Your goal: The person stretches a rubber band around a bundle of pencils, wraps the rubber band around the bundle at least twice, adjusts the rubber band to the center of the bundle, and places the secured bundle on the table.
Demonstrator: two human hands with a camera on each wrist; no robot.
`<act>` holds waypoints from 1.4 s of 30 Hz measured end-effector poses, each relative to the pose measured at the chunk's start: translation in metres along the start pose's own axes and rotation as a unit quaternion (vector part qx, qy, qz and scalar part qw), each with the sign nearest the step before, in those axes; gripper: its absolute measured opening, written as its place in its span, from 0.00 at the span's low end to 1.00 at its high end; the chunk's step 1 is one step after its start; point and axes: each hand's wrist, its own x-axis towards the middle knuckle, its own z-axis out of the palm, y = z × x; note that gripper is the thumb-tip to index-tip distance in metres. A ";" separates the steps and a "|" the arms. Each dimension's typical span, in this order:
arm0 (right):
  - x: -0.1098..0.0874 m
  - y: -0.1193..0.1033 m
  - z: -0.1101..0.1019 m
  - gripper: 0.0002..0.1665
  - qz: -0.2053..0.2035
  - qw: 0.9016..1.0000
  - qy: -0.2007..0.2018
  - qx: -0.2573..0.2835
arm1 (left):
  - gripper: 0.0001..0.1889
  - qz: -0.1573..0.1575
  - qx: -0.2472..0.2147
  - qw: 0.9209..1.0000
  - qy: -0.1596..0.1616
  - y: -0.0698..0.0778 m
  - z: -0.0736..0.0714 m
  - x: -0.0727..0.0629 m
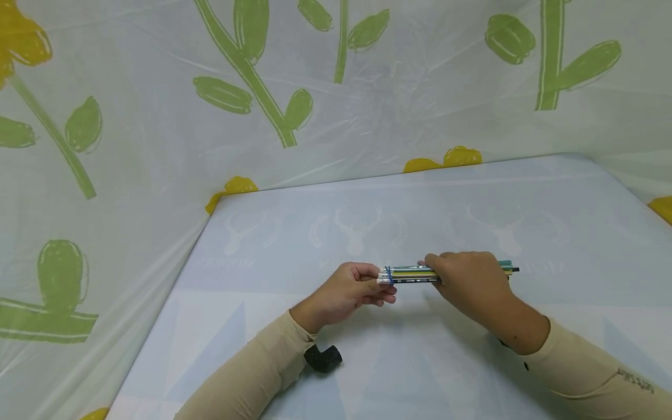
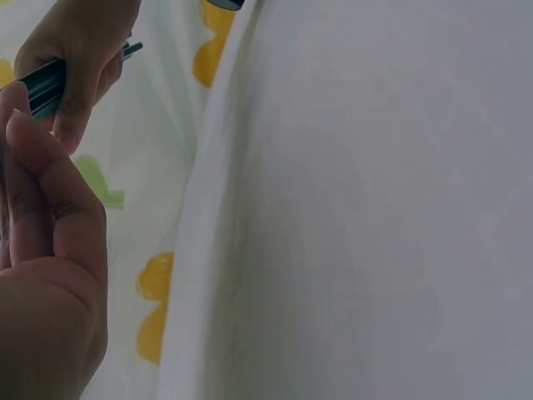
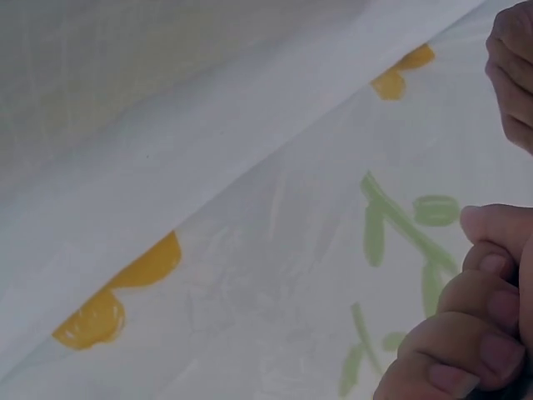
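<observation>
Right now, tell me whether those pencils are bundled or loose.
Bundled: a blue rubber band wraps the pencils near their eraser ends, by the left hand; the right hand grips the middle.

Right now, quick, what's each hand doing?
Left hand: pinches the banded end of the pencil bundle.
Right hand: grips the same pencil bundle around its middle.

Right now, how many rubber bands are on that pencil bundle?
1 visible: a blue rubber band round the pencils near their eraser end, beside the left hand. The right hand covers the rest, so another may be hidden.
</observation>
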 end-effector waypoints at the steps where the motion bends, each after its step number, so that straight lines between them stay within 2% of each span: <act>1: 0.000 0.000 0.000 0.14 -0.003 1.000 0.005 -0.001 | 0.07 0.000 0.002 1.000 -0.004 0.000 0.000 0.000; 5: 0.002 -0.002 0.001 0.14 -0.013 1.000 0.016 -0.004 | 0.08 -0.003 0.013 1.000 -0.025 0.001 -0.002 -0.001; 10: 0.003 -0.004 -0.001 0.15 -0.018 1.000 0.012 -0.008 | 0.07 -0.012 0.028 0.998 -0.057 0.001 -0.005 -0.001; 15: 0.004 -0.005 -0.001 0.15 -0.028 0.999 0.018 -0.011 | 0.11 0.001 0.032 0.996 -0.079 0.000 -0.007 -0.001; 19: 0.003 -0.006 0.000 0.15 -0.036 0.999 0.026 -0.011 | 0.11 0.006 0.044 0.996 -0.083 0.001 -0.008 -0.002; 26: 0.001 -0.006 0.001 0.15 -0.045 0.999 0.027 0.005 | 0.08 -0.016 0.076 0.994 -0.073 0.004 -0.007 -0.002; 28: 0.001 -0.006 0.001 0.16 -0.048 0.999 0.020 0.015 | 0.09 -0.012 0.077 0.995 -0.070 0.004 -0.007 -0.001; 31: 0.001 -0.004 0.000 0.18 -0.051 0.998 -0.012 0.032 | 0.09 0.002 0.076 0.995 -0.066 0.002 -0.008 -0.001; 35: 0.002 -0.004 -0.002 0.19 -0.055 0.996 -0.055 0.044 | 0.09 0.018 0.096 0.992 -0.078 -0.001 -0.007 -0.001; 42: -0.001 -0.012 -0.002 0.20 -0.048 0.997 -0.047 0.048 | 0.09 0.018 0.150 0.980 -0.128 0.000 -0.005 -0.003</act>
